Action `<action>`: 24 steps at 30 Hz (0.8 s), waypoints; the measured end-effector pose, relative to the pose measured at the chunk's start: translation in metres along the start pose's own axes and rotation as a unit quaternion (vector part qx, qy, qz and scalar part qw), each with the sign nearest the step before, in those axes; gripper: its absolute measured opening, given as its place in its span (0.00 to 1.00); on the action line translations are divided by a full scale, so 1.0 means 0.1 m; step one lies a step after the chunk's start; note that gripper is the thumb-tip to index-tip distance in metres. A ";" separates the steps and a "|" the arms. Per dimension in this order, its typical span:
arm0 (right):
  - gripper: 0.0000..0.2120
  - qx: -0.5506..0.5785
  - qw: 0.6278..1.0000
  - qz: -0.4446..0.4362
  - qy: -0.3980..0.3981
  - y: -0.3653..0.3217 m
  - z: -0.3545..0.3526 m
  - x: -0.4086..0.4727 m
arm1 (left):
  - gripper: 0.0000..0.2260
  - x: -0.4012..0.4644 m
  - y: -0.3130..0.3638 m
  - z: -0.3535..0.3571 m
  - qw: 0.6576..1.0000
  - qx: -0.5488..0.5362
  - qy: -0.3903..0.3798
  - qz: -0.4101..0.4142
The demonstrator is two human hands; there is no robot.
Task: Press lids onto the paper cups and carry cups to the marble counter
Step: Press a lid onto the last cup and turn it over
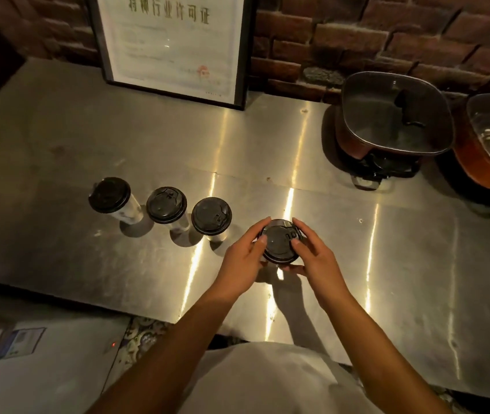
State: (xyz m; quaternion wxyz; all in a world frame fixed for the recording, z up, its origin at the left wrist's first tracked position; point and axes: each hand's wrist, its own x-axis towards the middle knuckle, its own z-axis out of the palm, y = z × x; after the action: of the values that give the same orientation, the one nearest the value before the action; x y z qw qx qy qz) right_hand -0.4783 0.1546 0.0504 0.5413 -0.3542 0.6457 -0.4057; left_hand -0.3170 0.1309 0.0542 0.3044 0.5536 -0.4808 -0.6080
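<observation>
**Fourth lid going on, nothing carried yet**

Status: three capped cups stand in a row on the steel worktop (267, 138), left of centre: left cup (109, 195), middle cup (166, 205), right cup (211, 215). All three have black lids that look seated. Judging by that, the lidding part is mostly done.

In hand: the fourth cup, just right of the row and nearer the person. Its black lid (279, 241) is on top; the cup body is almost fully hidden under the lid and hands, so I can't confirm the rim has snapped all round.

Hands:
- left hand (242, 258) wraps the left side of the lid, fingers curled over the far edge, thumb lying on the lid top.
- right hand (315, 258) mirrors it on the right, thumb on the lid top near the sip tab, fingers round the rim and near side.
- Both are closed on the lid and cup rim, thumbs pressing down. Looks like a press-to-seat grip, not a lift.

Left to do, as I read it: finish seating this lid, then move all four cups. No marble counter is in view, so the carry target is off frame.

Clutter: framed certificate (172, 43) leaning on the brick wall far centre, two lidded pots (393, 115) far right. Well apart from the cups.
</observation>
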 end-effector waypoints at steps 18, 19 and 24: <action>0.20 -0.098 0.994 -0.006 -0.044 0.23 -0.07 0.46 | 0.19 0.36 -0.24 0.15 0.999 0.014 0.045 -0.026; 0.20 -0.103 0.994 -0.003 -0.044 0.24 -0.06 0.46 | 0.19 0.36 -0.25 0.15 0.999 0.022 0.044 -0.023; 0.22 -0.141 0.989 -0.005 -0.050 0.26 -0.02 0.43 | 0.19 0.38 -0.29 0.15 0.994 0.080 0.074 0.007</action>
State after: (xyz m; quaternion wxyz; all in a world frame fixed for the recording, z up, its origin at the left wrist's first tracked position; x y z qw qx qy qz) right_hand -0.4881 0.1275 0.0093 0.5158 -0.4499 0.6668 -0.2948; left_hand -0.3342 0.1104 0.0118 0.2985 0.6162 -0.5080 -0.5226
